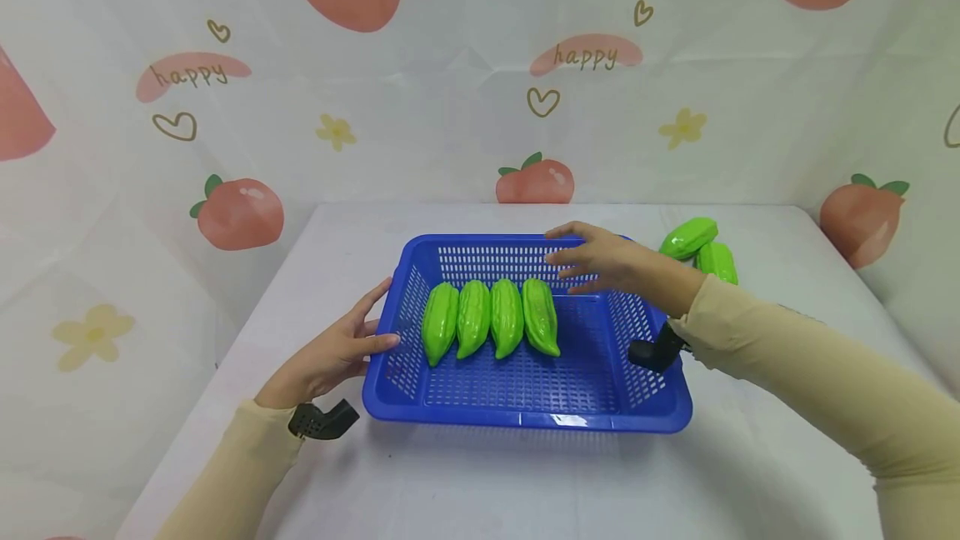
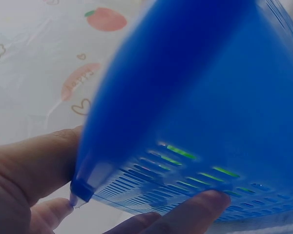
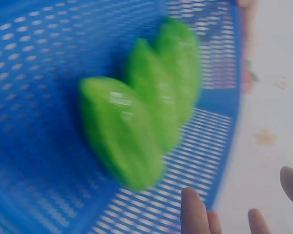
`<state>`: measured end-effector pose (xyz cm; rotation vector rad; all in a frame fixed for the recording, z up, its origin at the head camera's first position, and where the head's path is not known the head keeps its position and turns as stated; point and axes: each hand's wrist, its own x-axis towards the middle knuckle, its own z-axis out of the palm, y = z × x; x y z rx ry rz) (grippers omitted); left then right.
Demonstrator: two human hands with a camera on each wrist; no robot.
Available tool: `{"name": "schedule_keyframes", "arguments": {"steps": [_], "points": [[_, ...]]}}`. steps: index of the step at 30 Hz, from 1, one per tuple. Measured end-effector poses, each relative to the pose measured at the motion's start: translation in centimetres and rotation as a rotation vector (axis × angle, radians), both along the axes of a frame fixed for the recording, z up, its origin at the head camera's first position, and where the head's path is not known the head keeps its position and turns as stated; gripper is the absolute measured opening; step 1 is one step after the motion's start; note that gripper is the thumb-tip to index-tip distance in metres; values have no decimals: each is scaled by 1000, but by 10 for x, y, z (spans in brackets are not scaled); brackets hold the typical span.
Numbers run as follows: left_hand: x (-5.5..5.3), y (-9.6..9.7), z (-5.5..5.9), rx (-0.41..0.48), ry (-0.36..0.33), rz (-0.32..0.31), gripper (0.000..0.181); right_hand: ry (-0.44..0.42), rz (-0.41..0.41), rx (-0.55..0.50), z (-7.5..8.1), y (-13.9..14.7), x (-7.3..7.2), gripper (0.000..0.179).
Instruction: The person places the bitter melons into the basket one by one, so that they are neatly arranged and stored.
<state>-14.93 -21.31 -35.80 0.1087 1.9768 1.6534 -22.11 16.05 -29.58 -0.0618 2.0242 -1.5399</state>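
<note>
A blue plastic basket (image 1: 570, 421) with slotted walls stands on the table. Several bright green bitter melons (image 1: 507, 319) lie side by side in its left and middle part, tips toward the front. At the basket's left end, my left hand (image 1: 330, 357) grips the rim; the left wrist view shows fingers (image 2: 198, 209) against the slotted outer wall. My right hand (image 1: 603, 261) hovers over the basket's back right, fingers spread and holding nothing. In the right wrist view its fingertips (image 3: 193, 207) are apart from the nearest bitter melon (image 3: 122, 131).
Behind the basket's right corner, two more green bitter melons (image 1: 690, 237) lie on the white table (image 1: 465, 490), partly hidden by the right arm. A printed cloth (image 1: 450, 123) hangs behind and at the sides. Black cameras (image 1: 324, 421) sit on both wrists.
</note>
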Motion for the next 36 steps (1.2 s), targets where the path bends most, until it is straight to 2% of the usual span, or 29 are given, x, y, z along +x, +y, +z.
{"name": "schedule_keyframes", "arguments": {"steps": [6,10,16,21,25,33,36], "points": [[0,0,0,0,3,3,93,77,14,-104,31,23,0,52],[0,1,0,-5,6,4,92,120,16,-168,47,42,-2,44],[-1,1,0,-11,11,-2,92,171,-47,-267,56,77,-11,28],[-1,1,0,-10,12,-8,91,202,-118,-375,53,105,-21,23],[0,1,0,-11,13,-7,92,244,-146,-386,46,124,-26,27],[1,0,0,-4,7,-5,90,331,-209,-437,17,152,-33,22],[2,0,0,-9,6,-5,90,368,-248,-412,4,162,-34,23]]}}
